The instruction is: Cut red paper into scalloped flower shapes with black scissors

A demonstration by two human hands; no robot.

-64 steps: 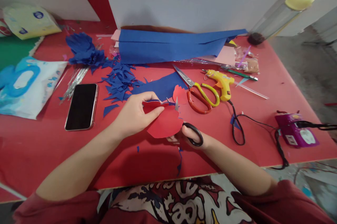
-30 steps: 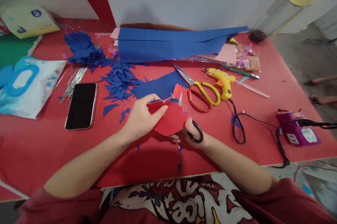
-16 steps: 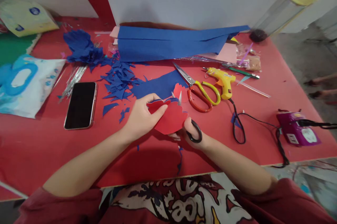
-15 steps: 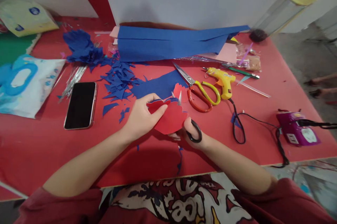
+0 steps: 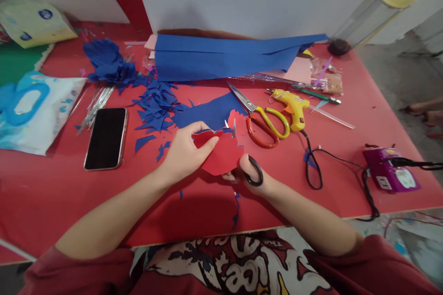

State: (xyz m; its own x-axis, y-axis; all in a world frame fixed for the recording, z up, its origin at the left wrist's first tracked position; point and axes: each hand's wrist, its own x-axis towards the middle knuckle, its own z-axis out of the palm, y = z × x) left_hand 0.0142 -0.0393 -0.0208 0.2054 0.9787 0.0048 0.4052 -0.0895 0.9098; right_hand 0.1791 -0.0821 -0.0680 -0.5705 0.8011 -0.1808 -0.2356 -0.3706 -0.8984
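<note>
My left hand (image 5: 188,149) pinches a red paper petal cutout (image 5: 221,156) with a scalloped top edge, and blue paper shows behind it. Through the black handle loop of a pair of scissors (image 5: 255,171) goes the thumb of my right hand (image 5: 258,179); the other fingers are mostly hidden beneath. The slim blade tips poke up past the top edge of the red paper, slightly apart. Just beyond them lie another red scalloped paper piece (image 5: 236,122) and a flat blue paper sheet (image 5: 207,110).
Larger scissors (image 5: 266,124) and a yellow glue gun (image 5: 292,105) lie right of my hands, its cord trailing toward a purple box (image 5: 392,170). Blue scraps (image 5: 155,101), a phone (image 5: 105,139) and a wipes pack (image 5: 38,110) lie left. Folded blue paper (image 5: 224,57) lies behind.
The red paper and the scissors in my right hand have shifted slightly left. The blade tips have come a little closer together. My left hand keeps its grip.
</note>
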